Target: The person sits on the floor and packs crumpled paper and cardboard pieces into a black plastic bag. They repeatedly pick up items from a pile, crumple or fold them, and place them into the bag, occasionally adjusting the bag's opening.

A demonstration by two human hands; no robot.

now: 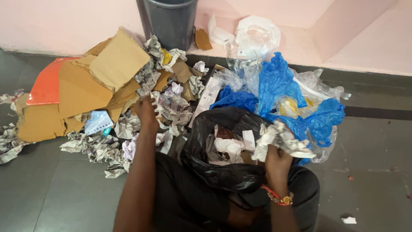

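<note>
Crumpled newspaper [281, 139] is gripped by the right hand [277, 161] just above the open black bag [214, 169] for dropping in, while the left hand [146, 112] is closed on floor-pile paper [171, 107].

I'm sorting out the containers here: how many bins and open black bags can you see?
2. A grey bin stands against the pink wall at top centre; an open black bag sits by the person's right hand. Others may lie hidden under the litter.

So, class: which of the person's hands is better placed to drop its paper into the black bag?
Right hand: it grips crumpled paper at the black bag's mouth. The left hand reaches into the paper pile.
</note>
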